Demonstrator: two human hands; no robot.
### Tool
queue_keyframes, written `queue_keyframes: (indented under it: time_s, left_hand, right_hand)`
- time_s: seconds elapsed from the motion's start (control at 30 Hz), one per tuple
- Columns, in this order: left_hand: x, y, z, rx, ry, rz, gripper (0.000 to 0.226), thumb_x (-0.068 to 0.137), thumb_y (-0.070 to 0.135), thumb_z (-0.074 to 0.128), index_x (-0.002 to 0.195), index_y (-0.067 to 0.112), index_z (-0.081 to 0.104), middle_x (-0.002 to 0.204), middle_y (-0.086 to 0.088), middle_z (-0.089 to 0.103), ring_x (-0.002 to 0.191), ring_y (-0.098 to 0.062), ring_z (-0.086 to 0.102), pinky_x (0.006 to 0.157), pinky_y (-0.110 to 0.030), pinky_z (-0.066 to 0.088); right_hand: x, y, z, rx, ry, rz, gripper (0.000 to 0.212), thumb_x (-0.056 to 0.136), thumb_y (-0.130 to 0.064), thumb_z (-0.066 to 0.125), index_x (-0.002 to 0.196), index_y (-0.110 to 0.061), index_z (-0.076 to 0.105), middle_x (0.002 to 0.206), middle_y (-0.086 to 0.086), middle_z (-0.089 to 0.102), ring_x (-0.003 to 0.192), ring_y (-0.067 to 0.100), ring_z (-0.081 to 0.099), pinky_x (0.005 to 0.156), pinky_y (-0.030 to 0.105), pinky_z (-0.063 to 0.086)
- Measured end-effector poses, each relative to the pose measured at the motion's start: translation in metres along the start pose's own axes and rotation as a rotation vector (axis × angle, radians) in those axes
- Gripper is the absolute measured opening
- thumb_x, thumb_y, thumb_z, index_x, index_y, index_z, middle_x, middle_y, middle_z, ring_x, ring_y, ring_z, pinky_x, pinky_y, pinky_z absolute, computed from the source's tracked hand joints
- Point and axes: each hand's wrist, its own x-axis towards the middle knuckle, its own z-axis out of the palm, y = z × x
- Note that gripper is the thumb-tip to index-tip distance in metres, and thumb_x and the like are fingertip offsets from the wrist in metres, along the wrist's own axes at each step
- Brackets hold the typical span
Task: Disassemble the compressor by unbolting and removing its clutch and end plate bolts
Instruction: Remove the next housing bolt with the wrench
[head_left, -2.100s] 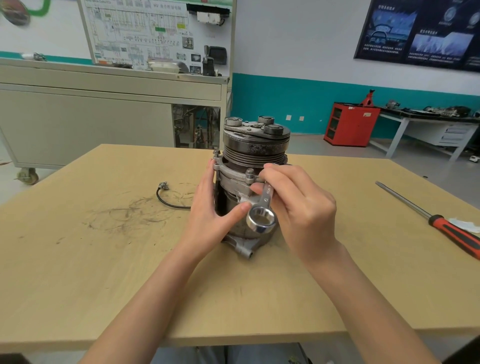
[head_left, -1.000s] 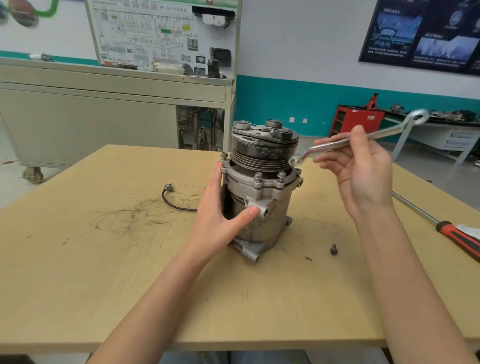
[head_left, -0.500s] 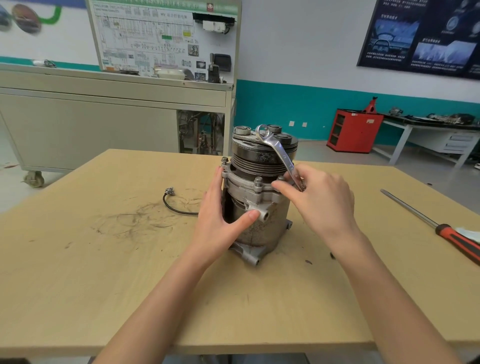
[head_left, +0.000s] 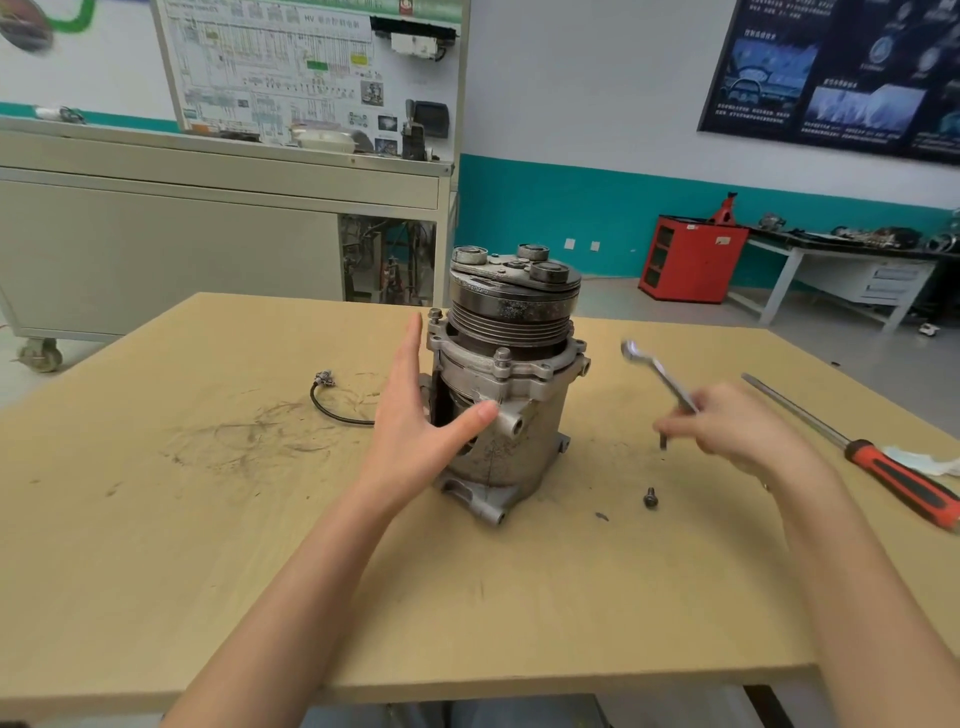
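The right hand (head_left: 737, 431) has left the compressor's flange, where it was half a second ago, and now hovers over the table to the right of the unit, taking the slim silver steel ring spanner (head_left: 657, 371) with it; the left hand has kept its place. The broad tan wooden table (head_left: 208, 545), scuffed with dark rings left of centre, carries everything. The grey cast-metal compressor (head_left: 511, 395) stands upright near the table's middle, its ribbed dark pulley uppermost and capped by the clutch plate (head_left: 514, 270) with three round bosses. Hex-headed flange bolts (head_left: 502, 356) still sit in the end plate's rim. The left hand (head_left: 415, 415) stands beside the housing with fingers straight and together, palm towards it and thumb tip touching the front boss. The right hand is motion-blurred; its fingers curl round the spanner's lower shank, and the ring end points up and left, apart from the compressor. A small dark piece (head_left: 663, 441) hangs at its fingertips, too blurred to identify. A long screwdriver (head_left: 893, 475) with a red and black handle lies near the table's right edge, its handle touching a crumpled white rag (head_left: 924, 462). A thin black cable (head_left: 332, 410) with a small plug curves left of the compressor. One dark loose bolt (head_left: 650, 498) lies on the table below the right hand.
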Motion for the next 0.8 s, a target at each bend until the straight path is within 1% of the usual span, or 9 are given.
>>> queue_keyframes:
  time_s: [0.1,0.23,0.33,0.4,0.5,0.57,0.67,0.73,0.8]
  left_hand:
    - [0.017,0.005,-0.006,-0.034,-0.033,-0.003,0.116,0.058,0.074,0.066,0.149,0.049,0.0,0.16,0.021,0.005,0.141,0.005,0.012,0.11,-0.029,0.02]
    - [0.045,0.011,-0.018,0.008,-0.232,0.009,0.129,0.054,0.067,0.075,0.151,0.042,-0.006,0.161,0.018,0.003,0.145,-0.004,0.015,0.116,-0.032,0.02]
    - [0.056,0.011,-0.022,0.009,-0.321,0.012,0.125,0.057,0.058,0.079,0.152,0.04,0.001,0.157,0.018,0.017,0.139,-0.004,0.026,0.115,-0.033,0.026]
    - [0.057,0.01,-0.022,0.005,-0.319,0.013,0.122,0.056,0.057,0.081,0.152,0.039,0.008,0.152,0.016,0.028,0.135,-0.004,0.034,0.113,-0.033,0.031]
    - [0.053,0.012,-0.022,0.019,-0.287,-0.006,0.123,0.053,0.062,0.083,0.153,0.032,0.016,0.15,0.009,0.035,0.134,-0.008,0.038,0.113,-0.036,0.034]
    - [0.05,0.016,-0.022,0.032,-0.269,-0.023,0.124,0.054,0.062,0.083,0.153,0.027,0.017,0.151,0.006,0.035,0.135,-0.01,0.037,0.114,-0.038,0.032]
    - [0.037,0.027,-0.017,0.084,-0.192,-0.021,0.122,0.051,0.065,0.077,0.152,0.023,0.022,0.147,0.006,0.038,0.129,-0.008,0.04,0.112,-0.037,0.036]
    - [0.025,0.034,-0.009,0.126,-0.095,-0.038,0.122,0.052,0.066,0.078,0.151,0.022,0.023,0.144,0.007,0.038,0.127,-0.007,0.041,0.111,-0.039,0.037]
    - [0.015,0.041,0.005,0.214,0.036,-0.071,0.119,0.056,0.066,0.079,0.151,0.021,0.022,0.145,0.006,0.037,0.132,-0.013,0.039,0.113,-0.047,0.033]
  right_hand:
    - [0.017,0.03,0.019,-0.129,-0.106,0.133,0.025,0.084,-0.027,0.07,0.088,-0.002,0.07,0.055,0.002,0.046,0.05,0.017,0.041,0.05,0.027,0.028]
    - [0.029,0.04,0.032,-0.12,-0.098,0.167,0.026,0.079,-0.027,0.074,0.085,-0.002,0.071,0.062,0.003,0.051,0.057,0.017,0.047,0.052,0.027,0.032]
    - [0.031,0.038,0.038,-0.133,-0.109,0.168,0.03,0.078,-0.03,0.074,0.086,-0.001,0.07,0.066,0.004,0.053,0.061,0.018,0.049,0.055,0.027,0.033]
    - [0.03,0.038,0.041,-0.151,-0.11,0.169,0.031,0.078,-0.032,0.074,0.085,-0.002,0.068,0.065,0.003,0.053,0.061,0.018,0.048,0.055,0.027,0.033]
    - [0.026,0.036,0.037,-0.132,-0.062,0.15,0.036,0.082,-0.038,0.069,0.082,-0.003,0.067,0.062,0.003,0.053,0.058,0.02,0.048,0.056,0.028,0.033]
    - [0.021,0.031,0.03,0.023,0.036,0.116,0.037,0.09,-0.041,0.059,0.075,-0.007,0.065,0.055,0.002,0.05,0.052,0.018,0.046,0.052,0.027,0.033]
    - [0.01,0.017,0.013,0.412,0.206,0.049,0.037,0.097,-0.032,0.045,0.072,-0.01,0.06,0.045,-0.002,0.047,0.049,0.016,0.039,0.05,0.029,0.029]
    - [-0.002,0.003,0.0,0.693,0.235,-0.011,0.028,0.095,-0.023,0.04,0.074,-0.011,0.055,0.042,-0.003,0.049,0.046,0.014,0.037,0.048,0.028,0.027]
    - [-0.016,-0.012,-0.009,0.955,0.207,-0.094,0.022,0.093,-0.018,0.039,0.077,-0.012,0.053,0.049,0.003,0.058,0.045,0.013,0.045,0.046,0.024,0.034]
